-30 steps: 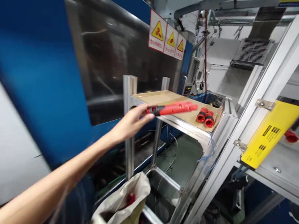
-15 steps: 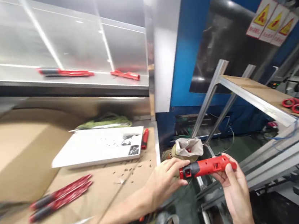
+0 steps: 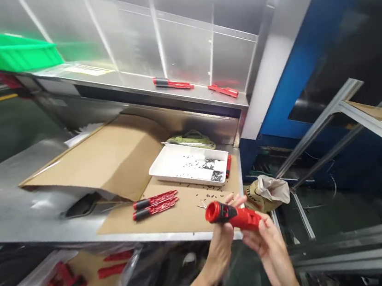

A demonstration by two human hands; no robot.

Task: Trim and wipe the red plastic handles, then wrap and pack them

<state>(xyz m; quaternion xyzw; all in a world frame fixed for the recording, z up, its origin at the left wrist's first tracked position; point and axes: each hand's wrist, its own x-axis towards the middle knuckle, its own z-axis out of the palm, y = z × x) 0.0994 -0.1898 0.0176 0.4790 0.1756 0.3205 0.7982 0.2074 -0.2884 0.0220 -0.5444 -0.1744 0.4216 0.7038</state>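
Two red tool handles (image 3: 156, 198) lay on the worktop (image 3: 7, 212) while a third handle (image 3: 237, 217), seemingly not yet set down, sat clasped in the grip of left hand (image 3: 222, 243) and right hand (image 3: 268, 245) off its front edge.

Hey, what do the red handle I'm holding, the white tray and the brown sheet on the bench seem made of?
Red handle: moulded plastic, probably; uniform colour, soft sheen, black section behind its open end.
White tray: likely plastic; smooth, faintly glossy.
Brown sheet: cardboard by the look; matte, dull brown.

Bright overhead light, steel glare, motion blur at edges.
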